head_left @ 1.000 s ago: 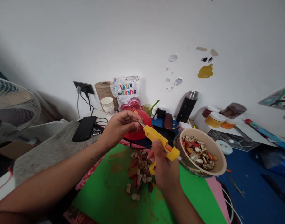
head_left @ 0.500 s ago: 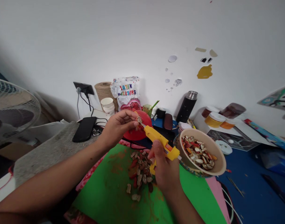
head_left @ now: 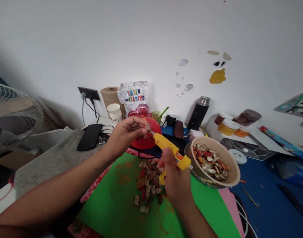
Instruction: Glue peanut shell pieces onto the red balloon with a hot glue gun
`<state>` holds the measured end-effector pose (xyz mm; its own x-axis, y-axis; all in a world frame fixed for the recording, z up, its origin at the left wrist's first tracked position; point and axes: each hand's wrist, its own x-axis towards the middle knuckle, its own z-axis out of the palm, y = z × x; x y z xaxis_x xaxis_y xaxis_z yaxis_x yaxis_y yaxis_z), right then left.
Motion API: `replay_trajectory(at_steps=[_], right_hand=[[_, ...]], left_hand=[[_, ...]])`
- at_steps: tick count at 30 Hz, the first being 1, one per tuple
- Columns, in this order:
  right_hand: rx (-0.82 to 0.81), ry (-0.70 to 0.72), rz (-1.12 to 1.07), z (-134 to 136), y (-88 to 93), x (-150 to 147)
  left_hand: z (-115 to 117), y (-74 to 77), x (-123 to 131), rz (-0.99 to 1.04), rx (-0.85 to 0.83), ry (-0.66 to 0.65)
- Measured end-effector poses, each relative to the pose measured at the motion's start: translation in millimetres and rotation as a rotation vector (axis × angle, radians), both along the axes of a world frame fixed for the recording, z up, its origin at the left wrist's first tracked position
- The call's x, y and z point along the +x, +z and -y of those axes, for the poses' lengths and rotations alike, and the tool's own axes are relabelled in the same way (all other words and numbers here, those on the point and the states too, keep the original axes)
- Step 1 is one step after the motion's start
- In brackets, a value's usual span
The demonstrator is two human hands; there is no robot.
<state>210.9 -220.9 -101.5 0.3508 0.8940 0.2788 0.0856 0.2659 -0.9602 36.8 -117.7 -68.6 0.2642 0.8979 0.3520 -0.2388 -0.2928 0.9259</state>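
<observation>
My right hand (head_left: pixel 175 177) is wrapped round the grip of a yellow glue gun (head_left: pixel 166 143), its metal nozzle pointing up and left. Between the thumb and fingers of my left hand (head_left: pixel 129 134) is a small peanut shell piece (head_left: pixel 148 127), its hollow side facing the nozzle. The nozzle tip is at the shell or very close; contact I cannot tell. Below both hands a pile of peanut shells (head_left: pixel 148 189), some painted red, lies on a green sheet (head_left: pixel 109 198). Behind the left hand is a red round object (head_left: pixel 155 124), partly covered.
A beige bowl (head_left: pixel 234 165) of painted shells stands right of the glue gun. Further back are a black flask (head_left: pixel 198 114), paint jars (head_left: pixel 228 127), a balloon bag (head_left: pixel 134 96), paper cups (head_left: pixel 114 112) and twine (head_left: pixel 110 97). At left are a phone (head_left: pixel 89 137) and fan (head_left: pixel 15 115).
</observation>
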Motion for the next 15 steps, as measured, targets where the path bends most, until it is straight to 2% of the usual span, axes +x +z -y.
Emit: replay_trajectory(at_steps=[15], right_hand=[[-0.032, 0.037, -0.016, 1.3, -2.2, -0.4]], left_hand=[[2.6, 4.9, 0.5, 0.006, -0.017, 0.041]])
